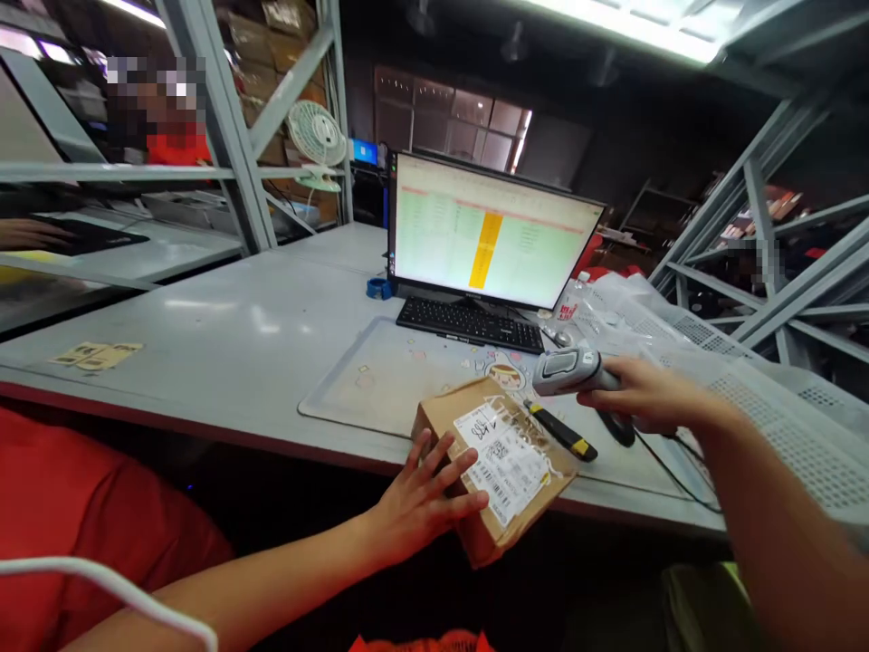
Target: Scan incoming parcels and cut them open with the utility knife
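Cable [74, 566] — box [502, 457], grey desk [224, 308], racks [221, 118]

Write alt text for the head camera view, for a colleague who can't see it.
A left hand with spread fingers rests on a labelled cardboard box at the near edge of a desk, while the right hand holds a grey handheld scanner. A black-and-yellow cutter lies beside the box; beyond are a keyboard and lit monitor.

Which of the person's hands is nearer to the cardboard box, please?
The left. The left hand is spread against the cardboard box, touching it; the right hand is off to its right, holding the scanner.
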Demonstrator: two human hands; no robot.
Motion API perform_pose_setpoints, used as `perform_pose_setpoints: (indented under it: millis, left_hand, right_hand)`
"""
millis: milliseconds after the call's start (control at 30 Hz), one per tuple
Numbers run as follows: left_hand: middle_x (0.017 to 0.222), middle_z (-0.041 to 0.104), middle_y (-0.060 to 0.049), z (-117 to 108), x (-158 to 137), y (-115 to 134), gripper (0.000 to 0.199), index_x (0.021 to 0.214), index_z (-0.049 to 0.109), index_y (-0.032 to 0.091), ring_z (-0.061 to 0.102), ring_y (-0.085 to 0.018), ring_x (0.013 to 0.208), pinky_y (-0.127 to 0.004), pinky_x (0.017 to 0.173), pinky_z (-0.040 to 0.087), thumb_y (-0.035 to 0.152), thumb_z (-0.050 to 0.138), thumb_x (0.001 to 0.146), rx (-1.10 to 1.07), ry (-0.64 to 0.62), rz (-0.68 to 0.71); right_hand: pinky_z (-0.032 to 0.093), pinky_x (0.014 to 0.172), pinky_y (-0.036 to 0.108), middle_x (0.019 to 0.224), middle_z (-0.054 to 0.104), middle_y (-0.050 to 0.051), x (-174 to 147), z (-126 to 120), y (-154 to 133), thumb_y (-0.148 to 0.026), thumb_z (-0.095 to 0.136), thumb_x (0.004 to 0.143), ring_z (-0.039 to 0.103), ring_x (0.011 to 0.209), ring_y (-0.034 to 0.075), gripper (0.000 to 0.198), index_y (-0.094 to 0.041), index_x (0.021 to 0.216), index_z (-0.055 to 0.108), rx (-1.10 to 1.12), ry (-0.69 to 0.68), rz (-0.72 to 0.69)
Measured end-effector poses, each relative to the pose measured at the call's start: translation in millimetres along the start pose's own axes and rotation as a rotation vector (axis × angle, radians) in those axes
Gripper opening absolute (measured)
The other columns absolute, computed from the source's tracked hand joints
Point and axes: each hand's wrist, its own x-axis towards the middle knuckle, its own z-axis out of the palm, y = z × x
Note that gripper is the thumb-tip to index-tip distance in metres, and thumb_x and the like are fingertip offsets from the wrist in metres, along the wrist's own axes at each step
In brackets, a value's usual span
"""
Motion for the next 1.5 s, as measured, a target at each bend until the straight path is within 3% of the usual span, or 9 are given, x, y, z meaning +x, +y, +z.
perform_pose_setpoints:
  millis: [167,300,467,633,767,900,1033,1267,1500]
  left_hand:
    - [0.155,0.055,-0.013,-20.2,20.6,-47.0,0.101,0.162,0.033,0.038,0.036,-0.040,0.157,-0.063,0.132,0.017,0.035,0.088,0.078,-0.019,-0.032,0.051]
    - [0.152,0.049,-0.021,-78.4,54.5,-84.3,0.141,0.173,0.002,0.028,0.048,-0.045,0.140,-0.065,0.120,0.036,0.052,0.089,0.065,-0.086,-0.018,-0.107]
    - [0.152,0.051,-0.017,-148.7,107.7,-127.0,0.125,0.173,0.021,0.035,0.052,-0.046,0.133,-0.062,0.114,0.043,0.066,0.085,0.071,0.064,-0.197,-0.375]
    - [0.152,0.057,-0.019,-125.1,139.9,-164.5,0.105,0.162,0.052,0.028,0.053,-0.049,0.136,-0.064,0.112,0.043,0.078,0.076,0.072,-0.018,-0.623,-0.533]
    - [0.154,0.058,-0.018,-99.5,152.4,-185.9,0.105,0.162,0.052,0.031,0.054,-0.049,0.138,-0.061,0.109,0.047,0.083,0.071,0.073,-0.077,-0.743,-0.564]
    - [0.152,0.060,-0.017,-96.8,152.7,-199.6,0.106,0.160,0.054,0.034,0.057,-0.047,0.136,-0.056,0.105,0.051,0.085,0.073,0.071,-0.099,-0.742,-0.568]
    - [0.146,0.064,-0.015,-99.0,146.5,-197.0,0.103,0.156,0.060,0.033,0.059,-0.046,0.132,-0.059,0.108,0.050,0.083,0.079,0.067,-0.154,-0.646,-0.565]
    - [0.146,0.062,-0.016,-101.2,150.2,-185.7,0.104,0.158,0.057,0.031,0.057,-0.047,0.132,-0.063,0.110,0.047,0.080,0.079,0.069,-0.135,-0.685,-0.573]
    - [0.140,0.065,-0.016,-104.6,145.9,-181.6,0.103,0.157,0.058,0.030,0.058,-0.045,0.128,-0.060,0.107,0.048,0.079,0.079,0.069,-0.135,-0.639,-0.543]
  right_hand:
    - [0.056,0.083,0.034,0.109,0.078,0.013,57.3,65.9,30.7,-0.039,0.060,0.099,0.074,0.096,0.027,0.032,-0.016,0.119,0.070,-0.228,0.029,0.250]
    - [0.054,0.097,0.042,0.125,0.073,0.024,82.6,119.2,53.4,-0.030,0.056,0.100,0.072,0.119,0.036,0.038,-0.009,0.131,0.065,-0.306,0.081,0.400]
    - [0.053,0.101,0.045,0.131,0.070,0.027,88.4,145.5,59.2,-0.030,0.059,0.098,0.071,0.123,0.037,0.049,-0.007,0.141,0.057,-0.319,0.102,0.448]
    - [0.053,0.101,0.046,0.129,0.070,0.027,100.1,124.0,53.8,-0.047,0.058,0.100,0.070,0.120,0.038,0.057,-0.006,0.140,0.060,-0.334,0.150,0.444]
    - [0.045,0.114,0.042,0.148,0.061,0.024,137.7,111.4,37.5,-0.038,0.041,0.108,0.058,0.138,0.034,0.055,-0.008,0.153,0.051,-0.359,0.234,0.322]
    - [0.040,0.119,0.034,0.151,0.062,0.016,190.6,134.6,20.6,-0.025,0.052,0.101,0.056,0.138,0.027,0.054,-0.015,0.154,0.056,-0.345,0.141,0.184]
    - [0.039,0.121,0.044,0.154,0.058,0.023,221.2,163.0,16.9,-0.017,0.058,0.093,0.048,0.146,0.034,0.056,-0.009,0.148,0.062,-0.361,0.103,0.176]
    - [0.032,0.127,0.051,0.167,0.044,0.021,229.1,171.7,26.2,-0.017,0.048,0.098,0.030,0.158,0.036,0.048,-0.009,0.141,0.068,-0.427,0.115,0.189]
    - [0.034,0.125,0.051,0.168,0.044,0.018,236.7,172.8,21.2,-0.015,0.045,0.098,0.032,0.158,0.035,0.050,-0.011,0.142,0.069,-0.435,0.088,0.158]
